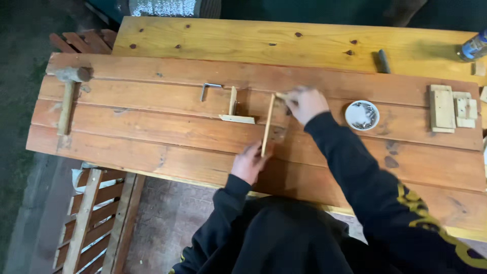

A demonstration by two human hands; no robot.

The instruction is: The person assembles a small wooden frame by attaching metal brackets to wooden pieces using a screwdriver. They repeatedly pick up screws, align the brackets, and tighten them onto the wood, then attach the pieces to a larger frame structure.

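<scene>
Head view: one thin wood strip [267,125] stands on edge on the plank bench [152,137]. Left hand [249,162] pinches its near end; right hand [306,103] grips its far end. At 9 o'clock: two offcuts [234,109], one bracket [208,89], one mallet [68,96]. At 3 o'clock: one bowl [362,115], several blocks [451,108].

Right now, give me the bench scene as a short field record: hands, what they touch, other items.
surface: reddish plank panel on a yellow workbench
left hand: at the near end of a thin wood strip
right hand: at the strip's far end, blurred
nearby: two-piece wood angle, metal bracket
left edge: mallet
right side: white dish, wood blocks
far edge: dark tool
</scene>
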